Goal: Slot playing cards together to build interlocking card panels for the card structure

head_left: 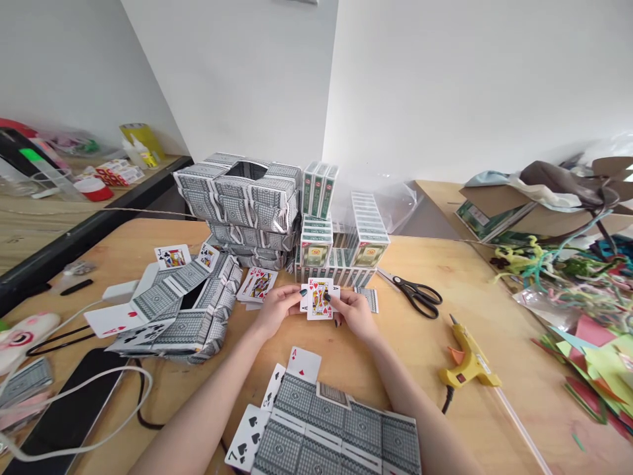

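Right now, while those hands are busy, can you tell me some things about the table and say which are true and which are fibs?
1. The left hand and the right hand both hold playing cards. True.
2. The scissors have red handles. False: the handles are black.
3. Small green-and-white boxes are stacked beyond the hands. True.
4. The glue gun is in the left hand. False: it lies on the table, to the right of both hands.
5. The glue gun is mostly yellow. True.
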`<state>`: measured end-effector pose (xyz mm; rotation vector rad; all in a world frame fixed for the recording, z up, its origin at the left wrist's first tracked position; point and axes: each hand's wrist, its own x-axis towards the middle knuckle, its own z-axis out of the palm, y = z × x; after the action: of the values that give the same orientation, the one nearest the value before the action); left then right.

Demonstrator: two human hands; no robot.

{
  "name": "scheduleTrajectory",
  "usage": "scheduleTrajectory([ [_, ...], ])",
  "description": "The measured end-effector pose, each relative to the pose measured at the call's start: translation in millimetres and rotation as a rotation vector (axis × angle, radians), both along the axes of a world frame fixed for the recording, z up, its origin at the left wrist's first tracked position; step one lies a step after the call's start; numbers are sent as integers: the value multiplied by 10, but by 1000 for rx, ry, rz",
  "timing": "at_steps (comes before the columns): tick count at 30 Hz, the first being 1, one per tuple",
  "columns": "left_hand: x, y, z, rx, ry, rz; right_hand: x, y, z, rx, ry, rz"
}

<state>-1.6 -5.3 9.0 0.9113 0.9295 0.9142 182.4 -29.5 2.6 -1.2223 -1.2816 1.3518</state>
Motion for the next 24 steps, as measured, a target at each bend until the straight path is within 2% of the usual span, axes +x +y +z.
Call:
scheduleTrajectory([
  [3,-38,5,-25,-46,-82,-44,3,1,-1,0,22,-11],
  [10,-75,12,-22,-134,-106,-76,5,18,-10,-32,45,-46],
  [24,-65,8,5,-118,-106,-79,26,28,-28,-30,43,-46],
])
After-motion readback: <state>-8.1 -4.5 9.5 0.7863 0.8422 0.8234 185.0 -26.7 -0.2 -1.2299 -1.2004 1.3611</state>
